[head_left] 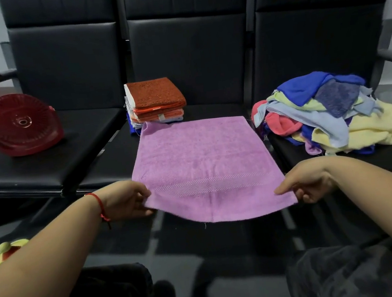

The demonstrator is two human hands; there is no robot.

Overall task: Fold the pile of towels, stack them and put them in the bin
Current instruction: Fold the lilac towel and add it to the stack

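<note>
While the purple towel (204, 162) lies spread flat on the middle black seat (107, 159), its near edge hangs past the seat front and sags slightly between the two hands. Left hand (128, 199) pinches the near left corner, thumb on top, fingers curled under the cloth. Right hand (305, 181) pinches the near right corner in the same way. A woven band runs across the towel near the held edge.

Just beyond the towel's far left corner sits the stack of folded towels (156, 101), rust-orange one on top, touching or almost touching the purple towel. On the right seat, the pile of unfolded towels (336, 111) in blue, yellow, pink and pale blue lies loosely heaped. On the left seat, well apart, the red plastic bin (21, 124) rests tipped on its side, base facing the camera.

A red string bracelet (98, 204) circles the left wrist.
</note>
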